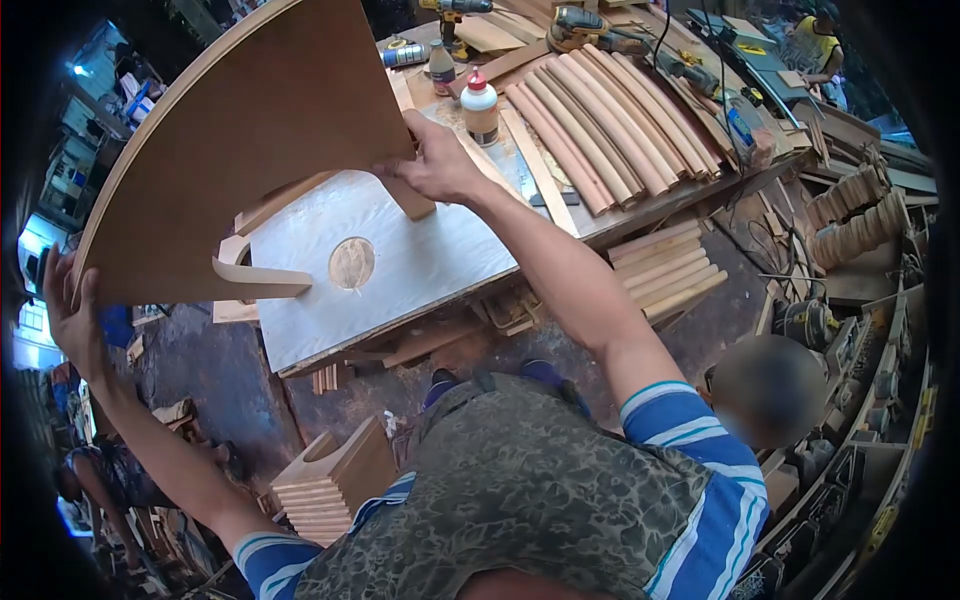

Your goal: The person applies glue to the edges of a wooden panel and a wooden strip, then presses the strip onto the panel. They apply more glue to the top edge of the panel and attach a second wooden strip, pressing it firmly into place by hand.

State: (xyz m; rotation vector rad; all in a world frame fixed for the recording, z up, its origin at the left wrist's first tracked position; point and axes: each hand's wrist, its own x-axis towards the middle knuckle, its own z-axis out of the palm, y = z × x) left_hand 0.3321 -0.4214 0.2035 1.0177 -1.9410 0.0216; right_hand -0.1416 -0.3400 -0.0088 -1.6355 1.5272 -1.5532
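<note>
A large brown wooden panel (230, 130) with a curved outer edge is held up over the workbench. My left hand (75, 310) grips its lower left edge, thumb on the near face. My right hand (435, 160) is closed around its right edge, above a short wooden leg-like end (408, 198) over the pale board. A thin pale strip (262, 277) curls at the panel's lower edge; whether it is attached cannot be made out. Below lies the pale grey board (440, 270), with a wood-coloured round patch or hole (352, 263) in it.
Behind my right hand stand a white glue bottle with a red cap (480, 105), a brown bottle (441, 68) and a cordless drill (455, 20). Long curved wood pieces (615, 125) cover the bench's right. Stacked wood parts (335, 475) sit by my legs. Other people (820, 50) are nearby.
</note>
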